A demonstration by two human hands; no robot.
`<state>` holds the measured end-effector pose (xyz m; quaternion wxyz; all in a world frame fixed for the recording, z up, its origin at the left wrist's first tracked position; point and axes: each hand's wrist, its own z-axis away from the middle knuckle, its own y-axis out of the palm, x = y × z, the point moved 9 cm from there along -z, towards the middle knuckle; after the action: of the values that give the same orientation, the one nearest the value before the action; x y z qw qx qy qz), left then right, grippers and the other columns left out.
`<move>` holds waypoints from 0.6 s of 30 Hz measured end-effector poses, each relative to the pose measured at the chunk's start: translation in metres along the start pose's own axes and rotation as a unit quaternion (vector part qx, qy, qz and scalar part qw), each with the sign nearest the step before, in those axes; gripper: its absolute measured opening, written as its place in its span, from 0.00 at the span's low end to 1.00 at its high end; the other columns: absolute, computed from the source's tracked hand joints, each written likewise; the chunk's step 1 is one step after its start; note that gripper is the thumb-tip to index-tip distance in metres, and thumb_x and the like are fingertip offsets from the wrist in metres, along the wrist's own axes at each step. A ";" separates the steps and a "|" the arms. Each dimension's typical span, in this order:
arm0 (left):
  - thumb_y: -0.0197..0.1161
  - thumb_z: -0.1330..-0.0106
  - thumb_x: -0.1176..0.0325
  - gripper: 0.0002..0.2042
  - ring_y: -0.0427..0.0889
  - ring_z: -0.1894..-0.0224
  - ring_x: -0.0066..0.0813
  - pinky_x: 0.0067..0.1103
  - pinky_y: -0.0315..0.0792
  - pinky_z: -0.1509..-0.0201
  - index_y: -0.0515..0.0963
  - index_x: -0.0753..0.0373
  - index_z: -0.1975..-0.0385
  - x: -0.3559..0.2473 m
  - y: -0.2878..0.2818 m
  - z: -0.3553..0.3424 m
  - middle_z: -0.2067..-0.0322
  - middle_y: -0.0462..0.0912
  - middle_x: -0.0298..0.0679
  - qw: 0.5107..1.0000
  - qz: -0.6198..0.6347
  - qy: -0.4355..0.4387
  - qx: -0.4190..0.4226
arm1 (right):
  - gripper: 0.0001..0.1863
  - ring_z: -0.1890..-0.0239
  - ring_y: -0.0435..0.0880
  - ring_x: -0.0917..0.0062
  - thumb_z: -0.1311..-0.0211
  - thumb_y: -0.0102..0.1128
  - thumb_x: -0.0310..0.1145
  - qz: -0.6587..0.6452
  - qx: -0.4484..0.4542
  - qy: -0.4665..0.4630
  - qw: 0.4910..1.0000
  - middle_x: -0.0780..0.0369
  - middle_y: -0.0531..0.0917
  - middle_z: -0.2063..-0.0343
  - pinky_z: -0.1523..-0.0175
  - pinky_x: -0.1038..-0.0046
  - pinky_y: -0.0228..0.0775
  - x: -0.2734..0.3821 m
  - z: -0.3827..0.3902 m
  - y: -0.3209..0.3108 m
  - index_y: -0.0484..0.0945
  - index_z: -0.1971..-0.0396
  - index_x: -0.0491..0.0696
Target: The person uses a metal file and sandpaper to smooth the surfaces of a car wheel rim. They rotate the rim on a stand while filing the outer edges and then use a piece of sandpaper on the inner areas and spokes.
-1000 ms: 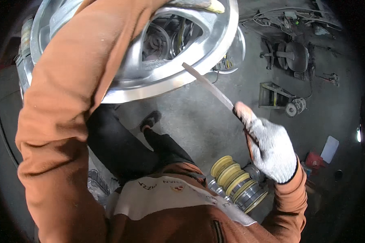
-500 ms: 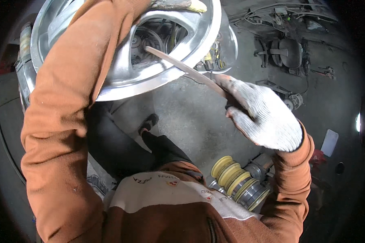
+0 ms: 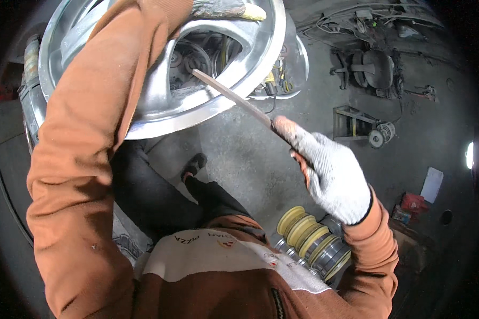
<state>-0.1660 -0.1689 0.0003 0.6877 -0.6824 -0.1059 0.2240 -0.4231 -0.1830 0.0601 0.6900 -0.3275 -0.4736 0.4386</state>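
A silver alloy wheel [image 3: 249,63] fills the top of the view, with open gaps between its spokes. My left hand [image 3: 218,9], in a grey glove with a yellow fingertip, grips it at the top; my sleeve lies across its left part. My right hand [image 3: 330,173], in a pale knitted glove, is closed round the handle of a long flat metal file [image 3: 234,98] below and right of the wheel. The file's tip reaches over the lower rim to the edge of an opening; I cannot tell whether it touches.
Tools [image 3: 275,80] lie beyond the wheel. A grinder-like motor on a frame [image 3: 378,135] and a chair [image 3: 377,70] are at right, with cables [image 3: 356,21] above. Stacked yellow and steel discs [image 3: 308,234], a red object [image 3: 412,203] and a white board [image 3: 432,183] are low at right.
Over the last second the file has moved left and up across the rim. Since half a second ago my right hand has dropped and the tip has lowered slightly.
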 end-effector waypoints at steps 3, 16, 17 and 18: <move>0.48 0.32 0.32 0.35 0.76 0.37 0.56 0.50 0.63 0.30 0.83 0.54 0.42 0.004 0.000 0.005 0.40 0.81 0.49 0.998 -0.014 0.002 -0.053 | 0.33 0.80 0.81 0.61 0.42 0.59 0.20 0.061 0.014 0.024 0.998 0.55 0.81 0.75 0.73 0.66 0.76 0.006 0.023 0.002 0.75 0.33 0.53; 0.49 0.33 0.32 0.33 0.77 0.38 0.54 0.51 0.64 0.31 0.86 0.54 0.47 -0.001 0.005 -0.001 0.42 0.83 0.49 0.998 -0.050 -0.010 0.041 | 0.21 0.64 0.89 0.54 0.31 0.56 0.24 -0.020 0.054 0.057 0.997 0.45 0.86 0.57 0.54 0.67 0.80 -0.009 0.009 -0.001 0.78 0.40 0.42; 0.49 0.33 0.32 0.34 0.77 0.38 0.54 0.51 0.64 0.31 0.85 0.54 0.46 -0.003 0.003 -0.001 0.41 0.82 0.49 0.999 -0.040 0.020 0.021 | 0.21 0.64 0.89 0.54 0.31 0.56 0.24 -0.023 0.055 0.054 0.997 0.45 0.86 0.57 0.54 0.67 0.80 -0.010 0.008 0.000 0.78 0.40 0.42; 0.49 0.33 0.32 0.34 0.77 0.38 0.54 0.51 0.64 0.31 0.85 0.54 0.46 0.000 0.007 0.002 0.41 0.82 0.49 0.999 -0.043 0.017 0.025 | 0.20 0.64 0.89 0.54 0.31 0.56 0.24 -0.010 0.058 0.049 0.997 0.45 0.86 0.57 0.54 0.66 0.80 -0.012 0.004 0.000 0.78 0.40 0.42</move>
<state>-0.1676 -0.1676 -0.0061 0.7153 -0.6633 -0.1179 0.1854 -0.4290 -0.1934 0.0570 0.7344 -0.3029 -0.4162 0.4424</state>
